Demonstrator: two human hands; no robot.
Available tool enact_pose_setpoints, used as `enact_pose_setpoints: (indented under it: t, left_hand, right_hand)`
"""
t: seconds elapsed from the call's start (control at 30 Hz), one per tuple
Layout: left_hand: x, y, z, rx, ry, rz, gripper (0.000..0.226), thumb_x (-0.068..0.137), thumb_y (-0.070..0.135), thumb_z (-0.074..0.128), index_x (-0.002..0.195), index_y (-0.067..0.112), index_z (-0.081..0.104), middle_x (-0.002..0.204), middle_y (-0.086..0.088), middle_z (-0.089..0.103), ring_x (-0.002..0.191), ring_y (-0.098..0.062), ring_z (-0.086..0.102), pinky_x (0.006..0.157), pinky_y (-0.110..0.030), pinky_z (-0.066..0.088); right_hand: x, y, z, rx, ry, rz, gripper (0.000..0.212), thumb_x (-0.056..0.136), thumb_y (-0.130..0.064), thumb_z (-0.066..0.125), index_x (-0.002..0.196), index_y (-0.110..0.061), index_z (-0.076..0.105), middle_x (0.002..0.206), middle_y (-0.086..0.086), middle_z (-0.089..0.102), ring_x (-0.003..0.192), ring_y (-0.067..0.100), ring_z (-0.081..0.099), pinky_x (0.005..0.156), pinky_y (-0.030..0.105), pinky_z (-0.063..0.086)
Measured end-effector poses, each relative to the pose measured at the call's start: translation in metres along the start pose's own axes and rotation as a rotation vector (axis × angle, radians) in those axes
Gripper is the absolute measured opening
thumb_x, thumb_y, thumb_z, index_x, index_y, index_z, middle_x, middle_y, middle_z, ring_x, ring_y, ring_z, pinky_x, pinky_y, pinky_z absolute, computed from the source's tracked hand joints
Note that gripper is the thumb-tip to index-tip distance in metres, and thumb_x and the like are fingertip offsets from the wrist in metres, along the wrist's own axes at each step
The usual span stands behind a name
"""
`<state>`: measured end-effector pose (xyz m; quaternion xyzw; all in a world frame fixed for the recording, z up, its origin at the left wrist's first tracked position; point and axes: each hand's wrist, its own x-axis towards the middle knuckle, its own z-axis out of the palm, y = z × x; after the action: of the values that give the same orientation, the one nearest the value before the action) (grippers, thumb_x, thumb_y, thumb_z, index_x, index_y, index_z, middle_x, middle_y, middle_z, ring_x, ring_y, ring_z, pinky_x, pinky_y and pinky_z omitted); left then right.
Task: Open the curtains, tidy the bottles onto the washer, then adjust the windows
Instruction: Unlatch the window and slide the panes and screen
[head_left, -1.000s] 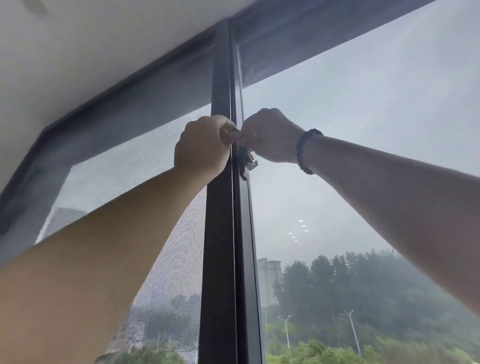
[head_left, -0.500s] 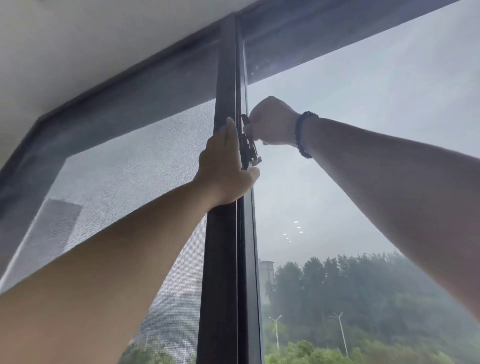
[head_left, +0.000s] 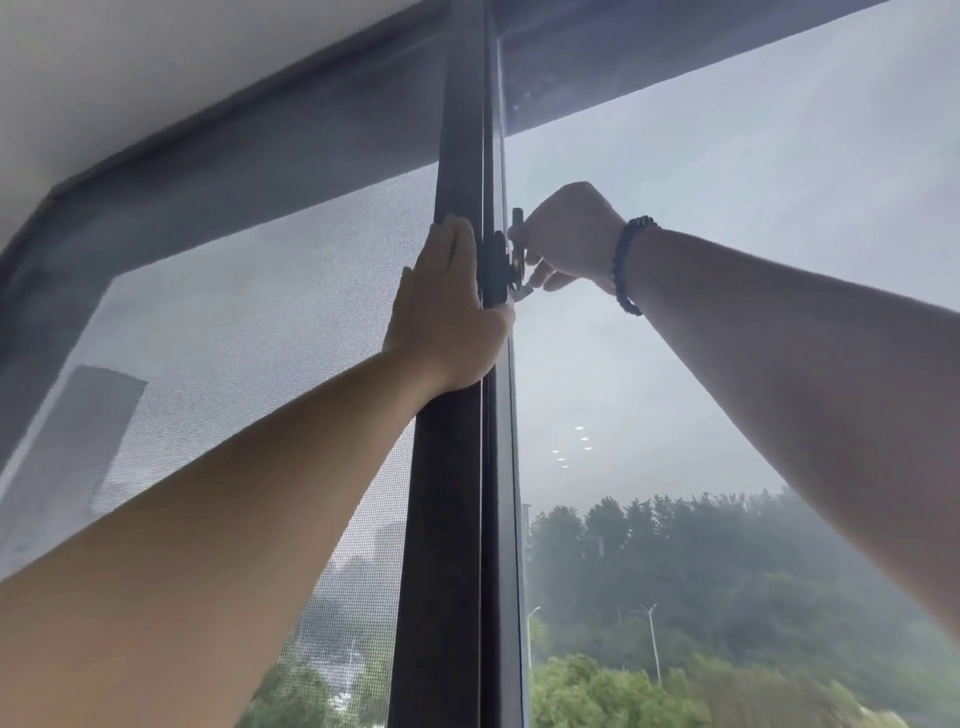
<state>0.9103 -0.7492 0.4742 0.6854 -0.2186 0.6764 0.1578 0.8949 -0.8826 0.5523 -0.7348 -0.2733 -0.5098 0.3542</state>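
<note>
Two bare forearms reach up toward a tall window, seen from below at a steep angle. A white ceiling (head_left: 130, 78) fills the corner at 10 o'clock, meeting the dark grey window frame (head_left: 270, 171) that runs across the top. A dark vertical mullion (head_left: 447, 519) stands down the middle of the view. At 9 o'clock of it hangs a fine insect screen (head_left: 249, 322), with a hazy tower block showing through the mesh. At 3 o'clock of it is a clear glass pane (head_left: 727, 182), grey sky behind, misty trees (head_left: 701, 561) and street lamps low at 5 o'clock, and small reflected lights on the glass.

On the mullion's glass-side edge, just above centre, sits a dark window latch (head_left: 501, 270) with a small metal tab at its lower end. The left hand (head_left: 447, 312) lies flat along the mullion, fingers straight and pointing to 12 o'clock, its thumb hooked round the edge just beneath the latch; this grip is spread and pressing, not curled. The right hand (head_left: 566, 234) comes in from 3 o'clock, a dark beaded bracelet (head_left: 626, 265) on its wrist. Its fingers are curled in at the latch, the grip pinching the upright lever at its top, with lower fingers close by the metal tab. So the latch lies between the two hands, touching the right fingertips and immediately at 12 o'clock of the left thumb.
</note>
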Motion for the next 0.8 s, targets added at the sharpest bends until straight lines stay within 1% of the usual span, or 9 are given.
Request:
enact_pose_setpoints:
  t: [0.1, 0.2, 0.23, 0.3, 0.43, 0.5, 0.57, 0.67, 0.8]
  left_hand:
    - [-0.001, -0.007, 0.0, 0.052, -0.035, -0.002, 0.081, 0.091, 0.028, 0.049, 0.153, 0.011, 0.001, 0.163, 0.003, -0.005, 0.149, -0.012, -0.003, 0.121, -0.038, 0.005]
    - [-0.001, -0.01, 0.003, 0.051, -0.01, -0.019, 0.08, 0.093, 0.031, 0.048, 0.154, 0.012, 0.0, 0.163, 0.002, -0.007, 0.148, -0.011, -0.007, 0.121, -0.039, 0.001]
    - [-0.007, 0.012, 0.002, -0.153, -0.061, -0.048, 0.08, 0.093, 0.032, 0.048, 0.154, 0.014, 0.0, 0.163, 0.002, -0.008, 0.148, -0.01, -0.008, 0.121, -0.039, -0.001]
    - [-0.013, 0.017, 0.001, -0.114, -0.068, -0.042, 0.082, 0.091, 0.03, 0.05, 0.154, 0.016, -0.001, 0.163, 0.001, -0.008, 0.148, -0.011, -0.009, 0.121, -0.039, -0.001]
    - [-0.011, 0.015, -0.014, -0.265, -0.046, -0.03, 0.088, 0.087, 0.021, 0.057, 0.155, 0.022, 0.001, 0.163, 0.003, 0.003, 0.149, -0.01, 0.0, 0.121, -0.038, 0.005]
    - [-0.009, 0.023, -0.024, -0.279, -0.005, -0.023, 0.085, 0.086, 0.022, 0.058, 0.154, 0.02, 0.007, 0.163, 0.002, 0.007, 0.149, -0.01, 0.001, 0.121, -0.039, 0.001]
    - [-0.015, 0.039, -0.025, -0.205, 0.021, -0.015, 0.08, 0.084, 0.023, 0.056, 0.152, 0.015, 0.015, 0.162, -0.002, 0.01, 0.149, -0.013, 0.001, 0.119, -0.046, -0.007]
    - [-0.022, 0.061, -0.022, -0.176, 0.023, -0.031, 0.08, 0.083, 0.029, 0.055, 0.152, 0.018, 0.016, 0.162, -0.003, 0.004, 0.149, -0.016, -0.007, 0.114, -0.051, -0.014]
    - [-0.035, 0.095, -0.015, -0.319, -0.042, -0.003, 0.081, 0.084, 0.029, 0.058, 0.152, 0.021, 0.016, 0.163, -0.003, 0.0, 0.149, -0.015, -0.008, 0.117, -0.049, -0.008]
  right_hand:
    - [-0.012, 0.007, 0.008, -0.087, -0.017, -0.098, 0.03, 0.095, -0.025, 0.049, 0.101, 0.002, 0.063, 0.088, 0.017, 0.072, 0.066, 0.026, 0.07, 0.055, 0.028, 0.057]
    - [-0.035, 0.016, 0.003, -0.162, -0.058, -0.175, 0.03, 0.094, -0.022, 0.052, 0.121, -0.01, 0.053, 0.096, 0.008, 0.066, 0.072, 0.02, 0.066, 0.054, 0.023, 0.05]
    - [-0.063, 0.002, -0.03, -0.354, -0.038, -0.14, 0.035, 0.093, -0.022, 0.053, 0.127, -0.014, 0.049, 0.1, 0.005, 0.064, 0.078, 0.017, 0.064, 0.056, 0.021, 0.045]
    - [-0.075, 0.002, -0.042, -0.392, -0.016, -0.188, 0.039, 0.094, -0.024, 0.053, 0.132, -0.017, 0.045, 0.103, -0.001, 0.061, 0.079, 0.009, 0.057, 0.059, 0.019, 0.039]
    - [-0.081, 0.006, -0.045, -0.509, -0.029, -0.24, 0.042, 0.096, -0.04, 0.045, 0.133, -0.021, 0.044, 0.112, -0.002, 0.059, 0.095, 0.017, 0.054, 0.086, 0.035, 0.047]
    - [-0.085, 0.002, -0.053, -0.593, -0.02, -0.27, 0.043, 0.096, -0.043, 0.044, 0.132, -0.021, 0.045, 0.117, -0.001, 0.056, 0.103, 0.019, 0.054, 0.096, 0.041, 0.044]
    - [-0.094, -0.002, -0.069, -0.649, -0.001, -0.242, 0.043, 0.095, -0.042, 0.045, 0.132, -0.02, 0.045, 0.123, 0.0, 0.053, 0.11, 0.019, 0.052, 0.101, 0.042, 0.04]
    - [-0.112, -0.005, -0.091, -0.725, 0.01, -0.193, 0.043, 0.095, -0.041, 0.047, 0.133, -0.02, 0.045, 0.13, 0.002, 0.047, 0.119, 0.02, 0.047, 0.103, 0.043, 0.037]
    - [-0.141, -0.003, -0.123, -0.885, -0.05, -0.078, 0.047, 0.093, -0.044, 0.048, 0.134, -0.022, 0.041, 0.137, 0.003, 0.04, 0.126, 0.021, 0.04, 0.106, 0.044, 0.033]
